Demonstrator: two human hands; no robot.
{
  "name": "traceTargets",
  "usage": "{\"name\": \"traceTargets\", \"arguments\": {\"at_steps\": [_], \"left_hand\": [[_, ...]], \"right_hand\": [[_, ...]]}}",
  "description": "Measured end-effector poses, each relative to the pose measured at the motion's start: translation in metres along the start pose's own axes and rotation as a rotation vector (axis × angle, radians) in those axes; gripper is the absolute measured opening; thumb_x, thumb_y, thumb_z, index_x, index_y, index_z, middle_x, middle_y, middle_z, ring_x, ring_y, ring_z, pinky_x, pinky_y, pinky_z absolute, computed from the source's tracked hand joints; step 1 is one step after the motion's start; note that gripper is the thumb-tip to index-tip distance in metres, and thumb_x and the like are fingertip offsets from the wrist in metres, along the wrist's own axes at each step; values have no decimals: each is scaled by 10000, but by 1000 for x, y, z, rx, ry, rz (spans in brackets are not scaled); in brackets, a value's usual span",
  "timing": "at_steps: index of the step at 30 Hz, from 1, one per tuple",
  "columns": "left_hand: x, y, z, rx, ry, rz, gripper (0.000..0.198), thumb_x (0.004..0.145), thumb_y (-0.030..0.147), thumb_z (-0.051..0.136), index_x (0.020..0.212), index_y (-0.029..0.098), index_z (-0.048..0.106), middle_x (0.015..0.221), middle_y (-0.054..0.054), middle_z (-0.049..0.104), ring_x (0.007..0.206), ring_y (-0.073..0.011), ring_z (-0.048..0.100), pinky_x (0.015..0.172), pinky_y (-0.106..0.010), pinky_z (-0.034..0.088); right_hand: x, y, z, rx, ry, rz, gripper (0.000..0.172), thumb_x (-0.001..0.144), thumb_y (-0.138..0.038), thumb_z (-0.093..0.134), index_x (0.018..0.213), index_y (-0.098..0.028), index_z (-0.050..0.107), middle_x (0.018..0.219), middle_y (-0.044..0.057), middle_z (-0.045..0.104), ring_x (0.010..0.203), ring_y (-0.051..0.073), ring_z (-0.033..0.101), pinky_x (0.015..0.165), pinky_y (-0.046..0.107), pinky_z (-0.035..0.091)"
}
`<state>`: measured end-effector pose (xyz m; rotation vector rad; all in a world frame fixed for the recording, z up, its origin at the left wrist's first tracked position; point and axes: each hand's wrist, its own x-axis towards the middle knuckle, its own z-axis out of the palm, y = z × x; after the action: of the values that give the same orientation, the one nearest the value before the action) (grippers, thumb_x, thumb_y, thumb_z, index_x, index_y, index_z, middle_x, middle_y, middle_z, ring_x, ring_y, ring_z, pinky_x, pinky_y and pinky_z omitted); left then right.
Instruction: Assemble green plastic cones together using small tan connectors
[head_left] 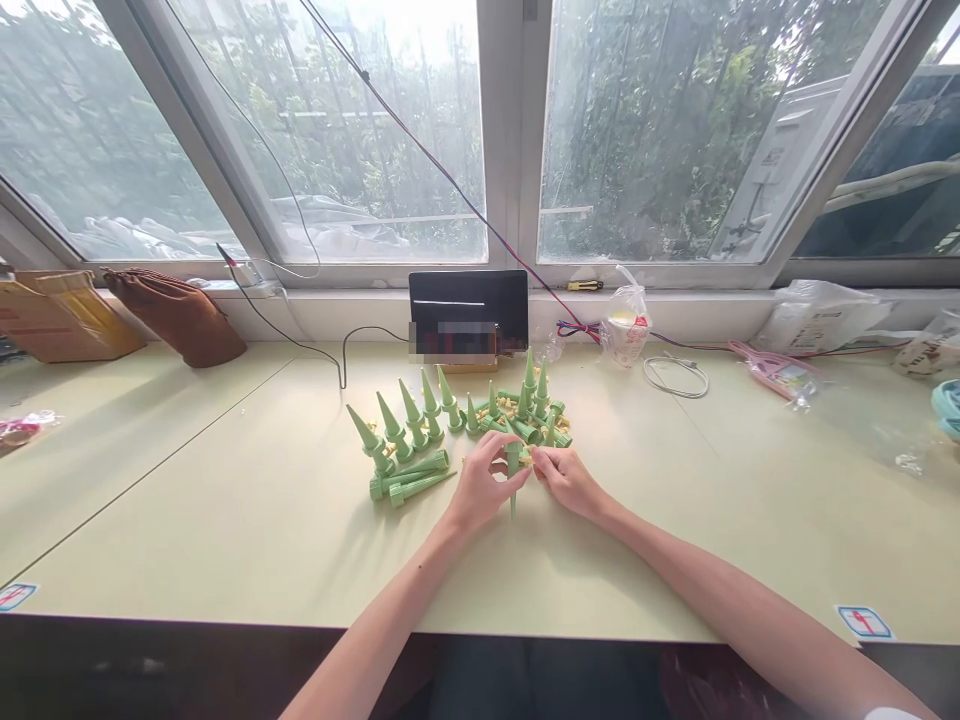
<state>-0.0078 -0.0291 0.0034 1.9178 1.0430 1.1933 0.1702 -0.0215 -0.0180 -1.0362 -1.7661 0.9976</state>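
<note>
Between thumb and fingers, my left hand [480, 485] is closed around a green plastic watering spike [513, 458], its point downward just above the table. My right hand [568, 480] pinches a small yellow plastic piece [526, 456] against the side of that spike; the fingertips partly hide it. To the left stands a row of green spikes [411, 415], points up. In front of them several more spikes [416, 478] lie on their sides. Behind my hands is a heap of green parts [525, 425] mixed with small yellow pieces.
A black tablet [469, 310] leans at the back of the pale table [247, 530]. A brown drawstring bag [180, 315] and cardboard box [71, 315] are at the left. On the right are a lidded cup [627, 325], coiled cable [675, 378] and pink item [776, 370].
</note>
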Motion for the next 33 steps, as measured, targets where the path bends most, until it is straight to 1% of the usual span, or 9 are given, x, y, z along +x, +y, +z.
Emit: {"name": "traceTargets", "arguments": {"at_steps": [2, 5, 9, 13, 16, 19, 24, 28, 33], "left_hand": [[1, -1, 0, -14, 21, -23, 304, 811, 308, 713, 1085, 203, 634, 1061, -59, 608, 804, -126, 632, 686, -264, 600], [3, -3, -3, -60, 93, -114, 342, 820, 392, 700, 1087, 188, 634, 1052, -70, 643, 790, -145, 667, 661, -269, 598], [11, 0, -10, -114, 174, -229, 339, 827, 430, 671, 1050, 178, 638, 975, -64, 674, 727, -173, 713, 589, -260, 574], [22, 4, -15, -27, 232, -290, 288, 837, 424, 646, 973, 169, 640, 983, -67, 674, 534, -141, 677, 531, -273, 540], [34, 3, -13, 46, 271, -323, 246, 842, 387, 635, 944, 163, 642, 949, -63, 686, 465, -118, 638, 498, -264, 514], [47, 0, -6, 60, 301, -329, 189, 848, 349, 623, 887, 165, 634, 897, -60, 697, 482, -124, 638, 469, -248, 487], [61, -6, 7, 142, 354, -338, 174, 834, 345, 638, 859, 173, 639, 869, -51, 701, 464, -125, 621, 593, -297, 515], [63, -10, 13, 210, 366, -291, 156, 828, 341, 643, 813, 185, 649, 838, -40, 709, 464, -126, 599, 710, -341, 516], [58, -15, 15, 216, 335, -261, 135, 828, 326, 635, 834, 191, 650, 889, -43, 719, 431, -110, 561, 650, -327, 510]], "right_hand": [[1, 1, 0, 5, 51, -4, 596, 987, -627, 335, 589, -201, 453, 489, -37, 365, 484, 119, 339, 498, 265, 297], [3, 4, 1, -39, 110, -46, 601, 994, -620, 325, 602, -193, 486, 511, -33, 382, 492, 119, 356, 514, 263, 314], [3, 7, 2, -117, 93, -124, 541, 1001, -577, 352, 659, -190, 516, 543, -35, 401, 498, 115, 336, 504, 261, 283], [3, 7, 3, -145, 65, -164, 487, 999, -531, 382, 657, -198, 481, 553, -38, 394, 507, 113, 297, 502, 264, 264], [2, 6, 4, -161, 75, -192, 474, 981, -508, 422, 613, -210, 404, 543, -44, 359, 506, 109, 278, 497, 264, 258], [-1, 5, 5, -188, 133, -241, 468, 974, -460, 430, 588, -220, 314, 525, -46, 324, 491, 105, 252, 484, 267, 248], [-4, 5, 5, -282, 235, -301, 471, 955, -393, 442, 564, -225, 240, 492, -47, 282, 468, 103, 227, 471, 271, 237], [-4, 5, 5, -321, 192, -340, 455, 956, -367, 434, 573, -225, 234, 488, -45, 292, 461, 105, 246, 477, 269, 246], [-5, 4, 6, -359, 144, -340, 450, 961, -381, 418, 582, -222, 235, 485, -45, 302, 461, 102, 248, 482, 267, 243]]}}
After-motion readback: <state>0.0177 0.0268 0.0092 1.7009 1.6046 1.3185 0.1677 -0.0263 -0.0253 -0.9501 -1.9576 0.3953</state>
